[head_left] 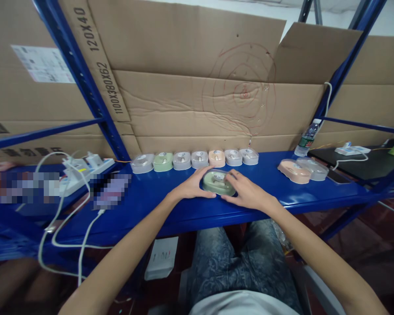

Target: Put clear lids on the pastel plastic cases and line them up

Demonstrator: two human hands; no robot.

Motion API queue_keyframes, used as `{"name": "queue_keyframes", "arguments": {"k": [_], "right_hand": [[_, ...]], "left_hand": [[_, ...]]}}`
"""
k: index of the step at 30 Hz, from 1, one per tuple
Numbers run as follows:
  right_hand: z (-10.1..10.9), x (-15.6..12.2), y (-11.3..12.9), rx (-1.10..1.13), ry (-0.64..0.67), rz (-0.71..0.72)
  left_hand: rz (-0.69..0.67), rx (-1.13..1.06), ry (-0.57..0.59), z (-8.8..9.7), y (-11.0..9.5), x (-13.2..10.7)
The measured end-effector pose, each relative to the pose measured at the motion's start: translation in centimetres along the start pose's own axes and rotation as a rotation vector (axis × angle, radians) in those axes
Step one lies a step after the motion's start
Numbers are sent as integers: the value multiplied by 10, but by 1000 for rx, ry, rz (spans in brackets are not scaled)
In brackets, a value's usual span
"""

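Between my two hands, just above or on the front of the blue shelf, is a green oval plastic case (218, 187) with a clear lid. My left hand (196, 184) wraps its left side, thumb along the near edge. My right hand (244, 189) grips the right end, with fingers on the lid and the thumb at the near side. Behind them stands a row of similar cases in grey, a green case (163, 162) and a peach case (216, 158). Farther right, another peach case (294, 170) sits beside a clear-lidded grey case (313, 168).
A water bottle (307, 139) stands at the back right near the blue post. On the left lie a power strip (85, 175), a blurred phone (111, 191) and loose white cables. Cardboard (184, 96) backs the blue shelf (144, 199). A white box (161, 258) is below.
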State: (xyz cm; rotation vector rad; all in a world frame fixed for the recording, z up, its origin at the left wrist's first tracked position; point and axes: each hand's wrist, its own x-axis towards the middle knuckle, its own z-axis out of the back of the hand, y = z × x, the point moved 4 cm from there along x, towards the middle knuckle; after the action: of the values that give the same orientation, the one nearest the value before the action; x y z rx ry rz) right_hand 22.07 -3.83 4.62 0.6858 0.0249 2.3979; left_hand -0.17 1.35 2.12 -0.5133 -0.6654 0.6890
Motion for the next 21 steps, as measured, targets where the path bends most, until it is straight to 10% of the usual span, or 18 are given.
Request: {"name": "queue_keyframes", "arguments": {"k": [12, 21], "right_hand": [[-30, 1, -34, 268, -13, 37], [-7, -10, -63, 151, -189, -122]], "left_hand": [[20, 154, -41, -11, -12, 1], [58, 95, -39, -11, -11, 0]]}}
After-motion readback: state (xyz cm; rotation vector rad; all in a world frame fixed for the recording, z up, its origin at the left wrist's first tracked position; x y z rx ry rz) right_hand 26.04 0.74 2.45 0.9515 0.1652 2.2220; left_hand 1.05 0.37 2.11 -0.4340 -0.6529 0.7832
